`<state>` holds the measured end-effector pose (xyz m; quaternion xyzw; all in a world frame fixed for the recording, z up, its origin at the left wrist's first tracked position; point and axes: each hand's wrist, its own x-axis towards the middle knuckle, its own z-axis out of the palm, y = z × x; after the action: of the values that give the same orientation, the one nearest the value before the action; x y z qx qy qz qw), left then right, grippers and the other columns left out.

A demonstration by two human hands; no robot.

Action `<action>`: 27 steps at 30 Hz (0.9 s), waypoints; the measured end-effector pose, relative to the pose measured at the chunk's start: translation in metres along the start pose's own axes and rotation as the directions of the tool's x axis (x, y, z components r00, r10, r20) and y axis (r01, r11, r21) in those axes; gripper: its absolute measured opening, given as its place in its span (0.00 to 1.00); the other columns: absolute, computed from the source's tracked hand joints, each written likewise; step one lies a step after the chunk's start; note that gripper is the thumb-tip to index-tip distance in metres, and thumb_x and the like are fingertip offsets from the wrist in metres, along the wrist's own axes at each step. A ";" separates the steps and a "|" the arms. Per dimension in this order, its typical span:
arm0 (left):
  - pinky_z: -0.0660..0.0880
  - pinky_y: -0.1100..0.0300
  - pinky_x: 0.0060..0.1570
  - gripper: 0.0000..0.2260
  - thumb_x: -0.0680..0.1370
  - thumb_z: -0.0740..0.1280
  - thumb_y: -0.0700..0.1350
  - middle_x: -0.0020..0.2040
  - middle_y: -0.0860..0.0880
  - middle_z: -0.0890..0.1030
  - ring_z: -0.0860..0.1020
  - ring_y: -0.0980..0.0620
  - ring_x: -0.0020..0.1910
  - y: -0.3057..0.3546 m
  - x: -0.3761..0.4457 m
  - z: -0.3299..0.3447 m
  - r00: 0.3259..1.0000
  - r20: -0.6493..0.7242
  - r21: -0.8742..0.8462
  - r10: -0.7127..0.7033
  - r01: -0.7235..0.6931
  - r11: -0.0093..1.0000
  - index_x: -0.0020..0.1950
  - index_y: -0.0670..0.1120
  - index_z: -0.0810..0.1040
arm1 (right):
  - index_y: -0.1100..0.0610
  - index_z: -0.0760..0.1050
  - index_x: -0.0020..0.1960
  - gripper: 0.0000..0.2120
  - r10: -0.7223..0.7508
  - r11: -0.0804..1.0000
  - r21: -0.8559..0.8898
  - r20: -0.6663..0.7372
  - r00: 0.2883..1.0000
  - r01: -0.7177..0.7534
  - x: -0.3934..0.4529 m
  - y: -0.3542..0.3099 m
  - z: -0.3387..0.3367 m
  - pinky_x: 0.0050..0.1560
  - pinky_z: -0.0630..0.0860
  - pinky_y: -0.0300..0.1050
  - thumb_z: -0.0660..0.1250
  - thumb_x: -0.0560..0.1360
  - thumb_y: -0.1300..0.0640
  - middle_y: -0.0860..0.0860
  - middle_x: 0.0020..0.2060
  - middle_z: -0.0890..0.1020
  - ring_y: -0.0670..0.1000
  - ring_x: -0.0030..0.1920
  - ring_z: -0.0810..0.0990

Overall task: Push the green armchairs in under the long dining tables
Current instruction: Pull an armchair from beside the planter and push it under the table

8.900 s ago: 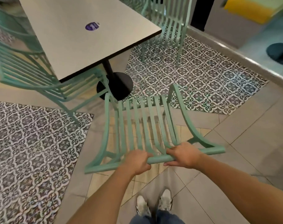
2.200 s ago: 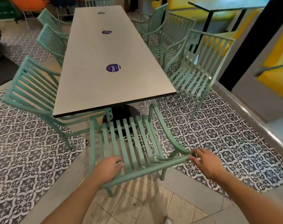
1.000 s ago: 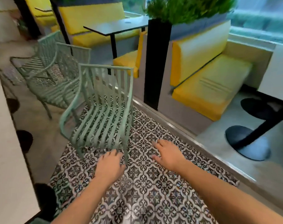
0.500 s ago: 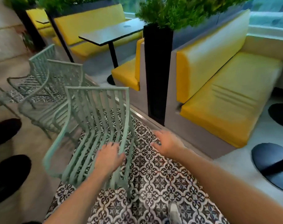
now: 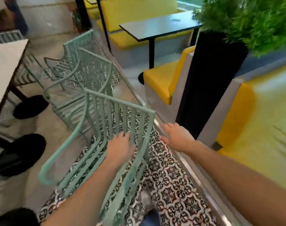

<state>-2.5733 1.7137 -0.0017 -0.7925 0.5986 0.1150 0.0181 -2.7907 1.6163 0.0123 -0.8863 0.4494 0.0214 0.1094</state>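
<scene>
Left hand (image 5: 120, 148) spread over green armchair (image 5: 106, 128); right hand (image 5: 177, 138) spread beside it.

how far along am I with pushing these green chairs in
Nothing in this view looks done. In hand: your left hand and right hand are open, reaching at the nearest chair, gripping nothing. Left: that chair and the two beyond stand out from the long table.

mint-green armchair (image 5: 116, 121), yellow bench (image 5: 162, 82), black-and-white patterned floor (image 5: 176, 185)
</scene>
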 end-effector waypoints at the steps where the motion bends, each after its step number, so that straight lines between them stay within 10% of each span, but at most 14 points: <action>1: 0.71 0.45 0.63 0.25 0.79 0.59 0.59 0.67 0.46 0.72 0.70 0.43 0.66 -0.003 0.021 -0.001 1.000 -0.005 -0.015 -0.020 0.019 1.000 0.72 0.48 0.67 | 0.52 0.58 0.76 0.28 -0.017 1.000 -0.006 0.009 1.000 0.017 0.024 0.003 -0.004 0.62 0.70 0.52 0.56 0.80 0.41 0.51 0.69 0.69 0.56 0.67 0.68; 12: 0.73 0.45 0.60 0.20 0.80 0.60 0.57 0.65 0.46 0.74 0.73 0.44 0.63 -0.044 0.194 -0.028 0.972 0.056 -0.158 -0.228 0.234 0.959 0.66 0.48 0.72 | 0.53 0.58 0.75 0.28 -0.103 0.994 0.007 0.297 0.949 0.106 0.225 0.023 -0.006 0.61 0.72 0.52 0.56 0.80 0.42 0.54 0.68 0.72 0.57 0.65 0.72; 17: 0.73 0.48 0.60 0.21 0.80 0.60 0.57 0.67 0.48 0.74 0.73 0.45 0.64 -0.057 0.255 -0.026 0.917 0.082 -0.266 -0.390 0.397 0.878 0.71 0.49 0.68 | 0.56 0.67 0.68 0.22 -0.121 0.990 0.136 0.608 0.785 0.047 0.302 0.020 0.020 0.50 0.74 0.47 0.62 0.78 0.46 0.56 0.57 0.78 0.56 0.55 0.78; 27: 0.73 0.54 0.41 0.34 0.79 0.66 0.47 0.61 0.43 0.77 0.78 0.46 0.50 -0.052 0.361 -0.023 0.517 0.268 -0.596 -0.813 0.752 0.281 0.79 0.45 0.50 | 0.53 0.69 0.49 0.12 -0.184 0.780 0.388 0.892 0.412 -0.491 0.360 0.023 0.077 0.38 0.75 0.42 0.69 0.71 0.63 0.53 0.43 0.76 0.51 0.43 0.76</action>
<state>-2.4269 1.3835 -0.0583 -0.9378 0.0515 0.2550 -0.2298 -2.5900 1.3350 -0.1159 -0.5995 0.3857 0.3575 0.6034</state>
